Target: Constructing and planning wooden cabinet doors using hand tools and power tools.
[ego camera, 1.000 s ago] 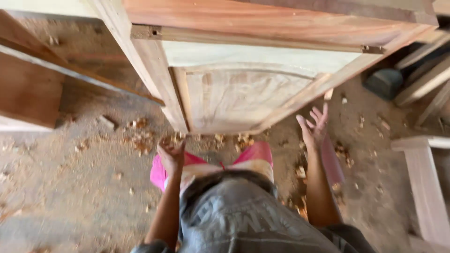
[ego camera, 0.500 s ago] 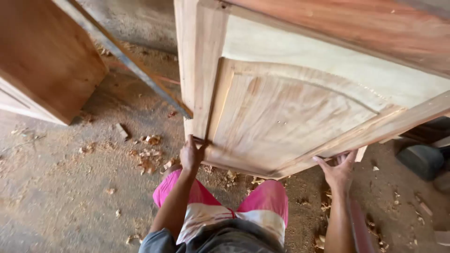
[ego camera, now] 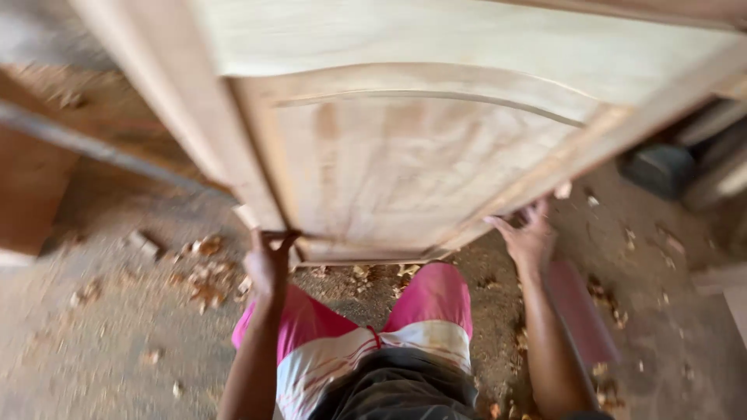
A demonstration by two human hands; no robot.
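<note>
While both hands grip its lower corners:
Door [ego camera: 412, 155]: pale panelled wood, now raised off the sawdust floor [ego camera: 93, 342], closer than before
Left hand [ego camera: 267, 260]: fingers clenched on bottom-left corner
Right hand [ego camera: 531, 236]: fingers grasping bottom-right edge

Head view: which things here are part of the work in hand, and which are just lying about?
In hand:
- wooden door panel, held at its lower edge
- left hand, at the lower left corner
- right hand, at the lower right edge

Lying about:
- wood shavings on the floor
- small wood block
- dark object, blurred
</note>
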